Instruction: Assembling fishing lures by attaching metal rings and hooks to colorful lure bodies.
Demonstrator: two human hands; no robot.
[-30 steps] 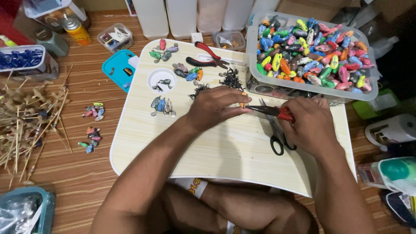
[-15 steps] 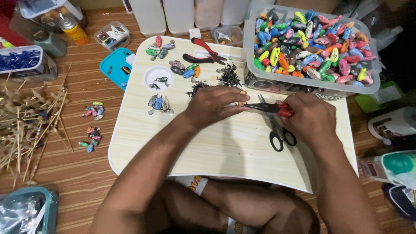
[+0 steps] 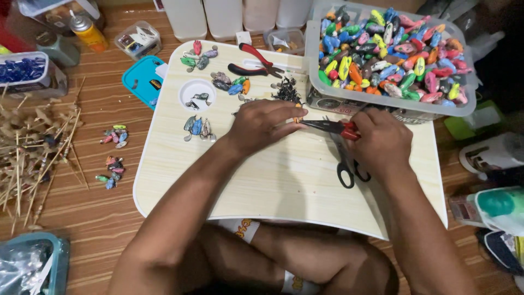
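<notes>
Scanning from the left edge of the lap desk [image 3: 273, 180], I saw small painted lures [image 3: 197, 127] lying beside the round cup recess [image 3: 197, 94]. My left hand [image 3: 265, 124] rested near the desk's middle, its fingers pinched together on a tiny orange piece [image 3: 297, 119]. Red-handled pliers [image 3: 329, 127] met that piece at their tips, and my right hand [image 3: 380, 143] was closed around their handles. Black scissors [image 3: 347, 164] lay flat just under that hand. A second pair of pliers [image 3: 252, 62] lay near the far edge. At the far right corner sat a clear tub [image 3: 388, 106] heaped with bright lures.
</notes>
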